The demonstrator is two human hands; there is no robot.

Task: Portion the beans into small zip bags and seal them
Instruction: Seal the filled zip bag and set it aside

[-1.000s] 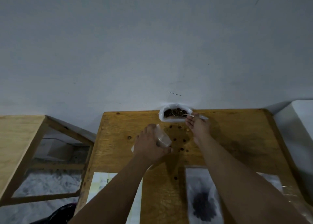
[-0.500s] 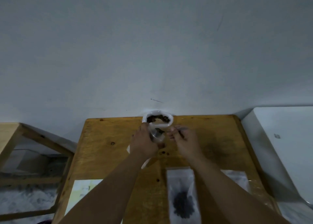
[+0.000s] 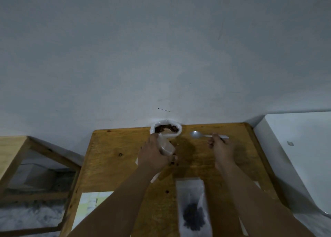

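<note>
A white bag of brown beans (image 3: 166, 128) stands open at the far edge of the wooden table (image 3: 114, 165). My left hand (image 3: 154, 156) grips a small clear zip bag (image 3: 165, 145) just in front of it, mouth toward the beans. My right hand (image 3: 221, 148) pinches the handle of a white plastic spoon (image 3: 197, 134), whose empty bowl points left, to the right of the bean bag. A filled zip bag (image 3: 192, 211) with dark beans lies flat near me. A few loose beans (image 3: 172, 163) lie on the table.
A white appliance or counter (image 3: 300, 156) borders the table on the right. A wooden frame (image 3: 16, 152) stands to the left. A pale sheet of paper (image 3: 89, 206) lies at the table's near left. More clear bags (image 3: 259, 188) lie by my right arm.
My right hand has drawn the spoon away from the small bag to the right, and the spoon now looks empty. My left hand has kept hold of the small bag.
</note>
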